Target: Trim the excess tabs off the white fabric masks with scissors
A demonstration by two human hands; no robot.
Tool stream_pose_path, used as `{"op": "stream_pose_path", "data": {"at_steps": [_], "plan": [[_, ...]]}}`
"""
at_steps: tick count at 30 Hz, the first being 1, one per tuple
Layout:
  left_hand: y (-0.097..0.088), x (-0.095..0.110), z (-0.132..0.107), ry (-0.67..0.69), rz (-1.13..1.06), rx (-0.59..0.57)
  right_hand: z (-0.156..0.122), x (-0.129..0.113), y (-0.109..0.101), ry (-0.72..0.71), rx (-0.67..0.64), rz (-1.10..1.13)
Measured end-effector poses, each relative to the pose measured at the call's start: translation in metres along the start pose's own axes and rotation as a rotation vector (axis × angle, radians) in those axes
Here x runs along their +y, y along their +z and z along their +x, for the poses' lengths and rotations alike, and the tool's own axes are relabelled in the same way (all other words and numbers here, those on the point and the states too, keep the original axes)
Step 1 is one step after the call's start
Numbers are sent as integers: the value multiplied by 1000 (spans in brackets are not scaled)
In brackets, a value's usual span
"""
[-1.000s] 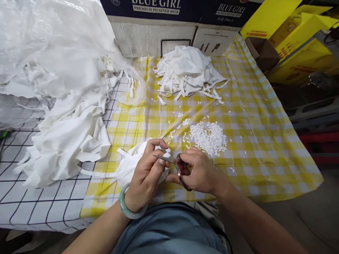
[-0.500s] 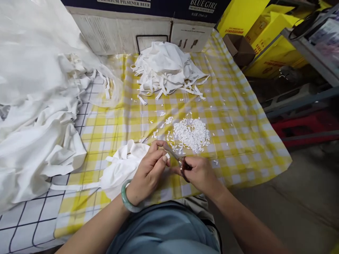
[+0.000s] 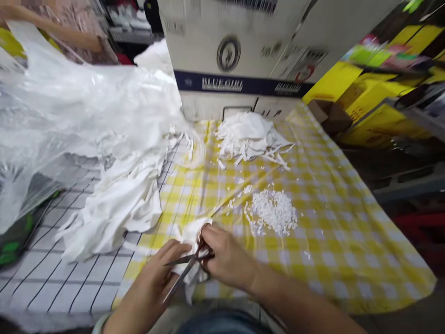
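Observation:
My right hand (image 3: 225,255) grips a pair of scissors (image 3: 198,250) by its brown handles. The blades are spread and point left and down, across the front of my left hand (image 3: 156,273). The fingers of that hand are bent against a white cloth piece with straps (image 3: 194,229), at its left side; its fingertips are partly hidden and blurred. Part of the cloth lies under the scissors and hangs toward the table's near edge. To the right of my hands is a heap of small white clippings (image 3: 274,211), with more bits scattered round it.
A pile of white strapped pieces (image 3: 248,134) lies before a stacked carton (image 3: 236,55). More white cloth (image 3: 118,204) and clear plastic sheeting (image 3: 86,93) fill the left. Yellow bags (image 3: 375,106) stand off the checked tablecloth (image 3: 333,241) at right. Another person's arm (image 3: 69,32) shows at top left.
The view has tilted up and turned left. The scissors have come away from the strap end by my left fingertips and now lie open over the cloth, nearer my left hand.

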State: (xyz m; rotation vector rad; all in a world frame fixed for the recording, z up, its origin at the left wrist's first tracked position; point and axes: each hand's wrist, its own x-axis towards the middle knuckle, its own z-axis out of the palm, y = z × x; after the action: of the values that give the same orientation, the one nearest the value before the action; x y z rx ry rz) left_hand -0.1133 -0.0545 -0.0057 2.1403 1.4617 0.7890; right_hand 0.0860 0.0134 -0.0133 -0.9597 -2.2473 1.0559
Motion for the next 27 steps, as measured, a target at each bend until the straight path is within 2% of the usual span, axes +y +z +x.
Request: {"op": "stream_pose_path", "data": {"at_steps": [1,3,5,7,9,10,11,12,13,14,15,17,18,20,22,24,25,27], "plan": [[-9,8,21,12,-36,53,11,-2,-9,24,63,88],[-32,28,79,27,-63,165,41,-7,-47,45,225,233],[-54,49,150,80,-70,287,79,-12,-106,19,408,258],[-66,63,223,180,-121,427,118,-12,-175,-32,622,123],[-62,65,278,202,-222,436,146,-4,-235,-13,787,-81],[-54,62,294,158,-268,477,153,2,-255,31,860,-167],[-42,58,300,126,-284,503,156,10,-267,81,930,-256],[-29,53,299,92,-289,521,153,18,-268,111,962,-329],[-13,48,290,70,-293,519,146,25,-259,127,954,-369],[3,44,275,60,-305,491,135,31,-242,147,902,-371],[20,41,258,57,-329,442,121,36,-217,190,780,-322],[49,38,218,59,-442,325,89,38,-158,245,401,-113],[60,37,198,48,-451,302,72,36,-129,268,294,-39],[66,32,161,46,-432,276,46,31,-80,285,204,17],[52,19,126,93,-365,222,33,28,-48,288,145,42],[20,-5,100,102,-200,190,34,27,-33,329,112,67],[1,-21,92,54,-72,212,39,28,-30,359,111,83],[-39,-54,84,-167,175,343,53,26,-28,394,147,139]]}}
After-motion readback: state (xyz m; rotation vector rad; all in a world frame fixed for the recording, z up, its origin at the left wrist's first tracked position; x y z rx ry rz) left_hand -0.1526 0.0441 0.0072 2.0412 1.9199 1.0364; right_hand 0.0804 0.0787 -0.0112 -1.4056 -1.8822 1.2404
